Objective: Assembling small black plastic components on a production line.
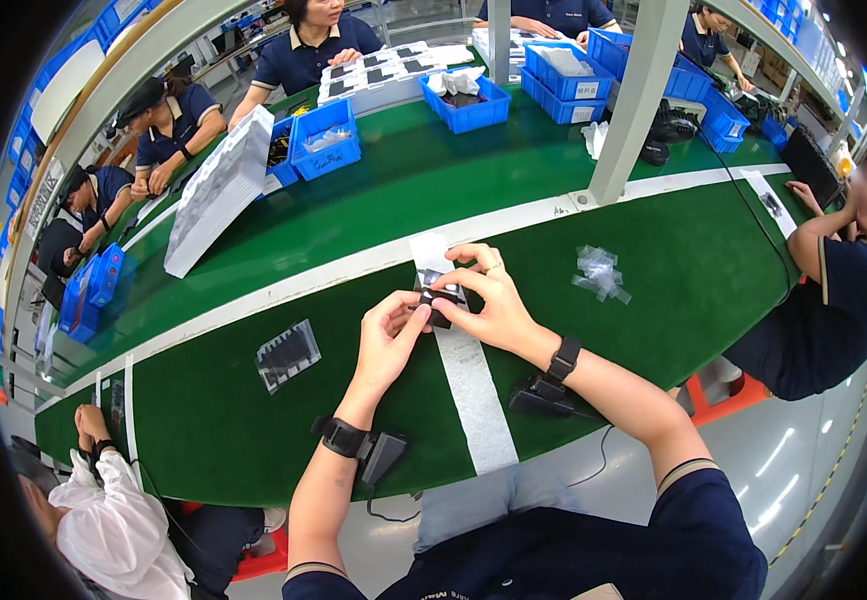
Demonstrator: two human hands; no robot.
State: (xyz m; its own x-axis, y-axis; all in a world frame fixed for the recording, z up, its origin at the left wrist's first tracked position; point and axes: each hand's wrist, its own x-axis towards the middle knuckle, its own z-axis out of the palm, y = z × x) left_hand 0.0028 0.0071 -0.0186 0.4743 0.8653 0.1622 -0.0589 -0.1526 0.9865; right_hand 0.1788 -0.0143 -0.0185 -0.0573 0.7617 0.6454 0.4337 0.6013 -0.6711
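Observation:
Over a white strip (471,395) on the green table, my two hands meet around a small dark part (440,312), partly hidden by the fingers; its exact kind cannot be made out. My left hand (387,335) pinches it from the left with thumb and fingertips. On the other side, the thumb and index finger of my right hand (493,306) close on it, while its other fingers arch above. Just beyond lies a shiny film piece under the right fingers. A clear sheet with dark strips (288,355) rests to the left, and loose clear film pieces (601,273) are heaped to the right.
A grey metal post (633,110) rises from the white divider (353,265) ahead. Beyond it stand blue bins (325,140) and a leaning white foam tray (221,190). Co-workers sit at both sides and across. A black cable (753,215) runs along the right.

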